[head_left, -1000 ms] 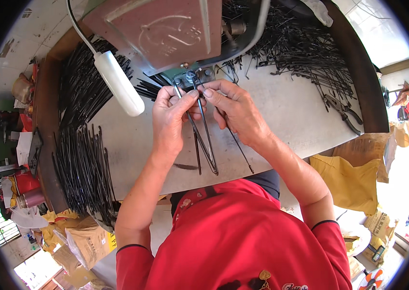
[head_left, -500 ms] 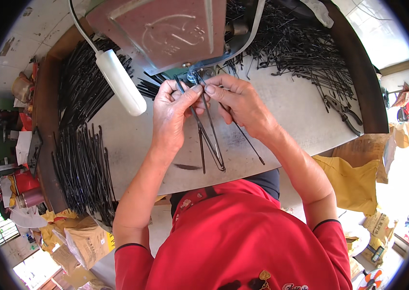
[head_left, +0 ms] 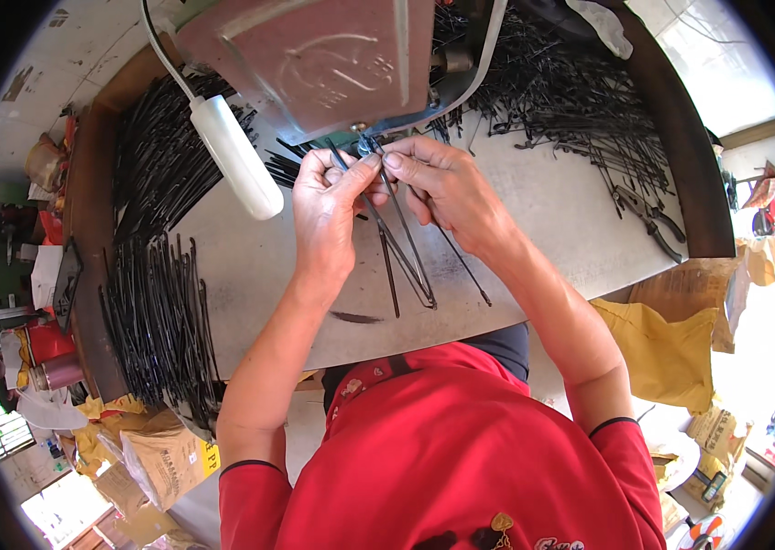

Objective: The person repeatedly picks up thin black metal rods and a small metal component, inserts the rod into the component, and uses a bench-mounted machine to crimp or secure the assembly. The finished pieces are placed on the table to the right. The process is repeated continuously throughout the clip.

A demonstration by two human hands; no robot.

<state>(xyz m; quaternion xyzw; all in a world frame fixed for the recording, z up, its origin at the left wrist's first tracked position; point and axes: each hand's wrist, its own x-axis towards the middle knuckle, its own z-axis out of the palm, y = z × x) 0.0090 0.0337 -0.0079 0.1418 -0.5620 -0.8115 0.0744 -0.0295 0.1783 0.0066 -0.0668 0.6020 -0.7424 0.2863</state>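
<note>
My left hand (head_left: pixel 325 206) pinches long, thin black metal rods between thumb and fingers, just below the machine head. Two of these rods (head_left: pixel 409 243) slant down toward me and meet at a joint near the table's front edge. A straighter rod end (head_left: pixel 390 275) hangs beside them, below the left hand. My right hand (head_left: pixel 447 188) is closed, its thumb and forefinger pinching at the rods' upper ends against the machine's small metal tool (head_left: pixel 366 145). Another thin rod (head_left: pixel 465 266) sticks out below the right palm. Fingers hide how the upper ends sit in the tool.
The red machine head (head_left: pixel 332 64) overhangs the metal table (head_left: pixel 259 293). A white lamp (head_left: pixel 239 160) hangs left of my hands. Black rods are heaped at left (head_left: pixel 158 312) and far right (head_left: pixel 571 101). Pliers (head_left: pixel 648 220) lie by the raised right rim (head_left: pixel 690 156).
The rods' lower joint has shifted slightly away from me and to the right. The rod under my right palm has drawn in a little. Both hands keep their pinch; the whole view has shifted slightly.
</note>
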